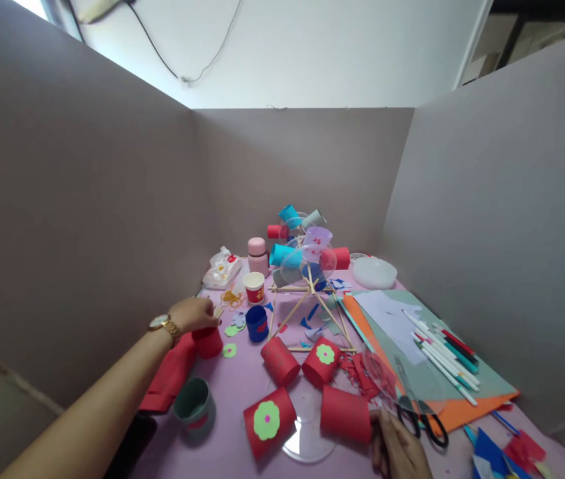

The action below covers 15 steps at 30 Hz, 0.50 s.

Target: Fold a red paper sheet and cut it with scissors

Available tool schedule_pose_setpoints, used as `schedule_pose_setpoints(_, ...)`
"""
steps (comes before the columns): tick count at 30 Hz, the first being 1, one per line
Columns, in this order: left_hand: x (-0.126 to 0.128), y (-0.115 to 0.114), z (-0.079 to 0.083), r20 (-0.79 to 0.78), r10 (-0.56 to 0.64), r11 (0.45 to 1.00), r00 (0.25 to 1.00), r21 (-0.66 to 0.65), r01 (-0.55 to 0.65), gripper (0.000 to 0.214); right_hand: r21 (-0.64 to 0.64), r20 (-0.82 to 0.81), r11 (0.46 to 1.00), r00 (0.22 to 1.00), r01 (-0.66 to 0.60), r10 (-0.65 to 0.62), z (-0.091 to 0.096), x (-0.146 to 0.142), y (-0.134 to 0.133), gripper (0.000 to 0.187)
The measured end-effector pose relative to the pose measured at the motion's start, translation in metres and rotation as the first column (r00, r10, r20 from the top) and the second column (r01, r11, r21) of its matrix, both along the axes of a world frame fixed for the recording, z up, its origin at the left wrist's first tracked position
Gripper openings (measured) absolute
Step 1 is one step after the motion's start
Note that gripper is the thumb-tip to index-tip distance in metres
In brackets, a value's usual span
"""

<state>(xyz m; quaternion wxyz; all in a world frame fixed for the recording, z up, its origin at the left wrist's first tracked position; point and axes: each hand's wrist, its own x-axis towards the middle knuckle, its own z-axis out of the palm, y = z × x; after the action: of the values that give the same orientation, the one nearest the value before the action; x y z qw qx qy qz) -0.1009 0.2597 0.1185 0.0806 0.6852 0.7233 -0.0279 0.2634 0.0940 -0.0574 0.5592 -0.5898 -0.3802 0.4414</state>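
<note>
My left hand, wearing a gold watch, reaches over an upright red paper cup with its fingers curled at the rim. Beside it stand a dark blue cup and a grey-green cup. My right hand is closed, its fingertips at the right end of a lying red cup. That cup and several other red ones lie around a clear plastic disc; two, such as this red cup, carry green paper flowers.
Behind stands a stick frame bearing clear discs and coloured cups. To the right lie scissors, felt pens and coloured card. A pink flask, tissue pack and white bowl are farther back. Grey partitions enclose the table.
</note>
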Motion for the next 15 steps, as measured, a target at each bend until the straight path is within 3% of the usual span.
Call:
schedule_pose_setpoints(2, 0.002, -0.014, -0.009, 0.023, 0.006, 1.0, 1.0, 0.02, -0.006, 0.027, 0.011, -0.019, 1.0, 1.0, -0.006, 0.006, 0.001, -0.001, -0.001, 0.056)
schedule_pose_setpoints(5, 0.005, -0.032, -0.008, 0.093, -0.007, 0.985, 0.996, 0.174, -0.01, 0.024, 0.049, -0.026, 0.999, 1.0, -0.006, 0.007, 0.004, 0.001, -0.003, 0.057)
schedule_pose_setpoints(8, 0.014, -0.065, 0.0, 0.199, -0.103, 0.891, 0.975, 0.453, 0.002, 0.02, 0.094, -0.021, 0.995, 0.999, 0.039, -0.037, 0.012, 0.007, -0.005, 0.058)
schedule_pose_setpoints(10, 0.026, -0.101, -0.002, 0.237, -0.213, 0.743, 0.948, 0.669, 0.0, 0.026, 0.131, -0.037, 0.985, 0.993, 0.112, -0.108, 0.022, 0.01, -0.009, 0.055)
schedule_pose_setpoints(12, 0.044, -0.141, -0.016, 0.211, -0.332, 0.542, 0.919, 0.84, 0.002, 0.022, 0.186, -0.073, 0.972, 0.988, 0.144, -0.133, 0.035, 0.007, -0.015, 0.05)
schedule_pose_setpoints(15, 0.077, -0.189, -0.05, 0.074, -0.505, 0.282, 0.86, 0.956, 0.083, 0.006, 0.217, -0.153, 0.975, 0.984, -0.056, 0.09, 0.053, -0.009, -0.028, 0.046)
